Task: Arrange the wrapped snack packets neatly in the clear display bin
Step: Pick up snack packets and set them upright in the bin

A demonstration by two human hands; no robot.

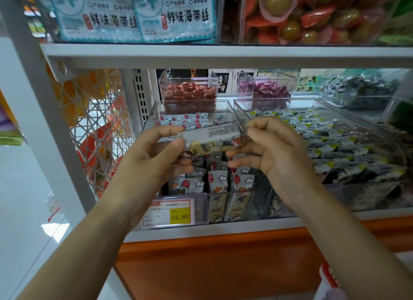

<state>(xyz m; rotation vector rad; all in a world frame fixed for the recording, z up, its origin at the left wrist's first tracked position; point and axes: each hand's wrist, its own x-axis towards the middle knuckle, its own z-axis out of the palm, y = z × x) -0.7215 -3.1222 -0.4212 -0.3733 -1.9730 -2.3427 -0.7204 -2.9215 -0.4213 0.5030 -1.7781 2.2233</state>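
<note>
Head view: L hand (156, 152) grips left end of one snack packet (212, 143); R hand (268, 147) pinches its right end. Packet held approx. horizontal, above clear display bin (150, 118) on shelf (223, 232). Other packets (218, 181) stand upright in rows inside bin, front section. Price tag (169, 212) on bin front reads 15.80

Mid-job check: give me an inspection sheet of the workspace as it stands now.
Surface: white shelf carrying clear bins.
Job's things: clear display bin part filled with upright snack packets; held packets lie crosswise above it.
Clutter: price tag reading 15.80 on the bin's front.
Grippers: left hand and right hand each pinch an end of the held packets.
Cables: nothing seen.
Surroundings: neighbouring bin of dark packets to the right; red candies and purple candies behind; wire basket to the left.
</note>
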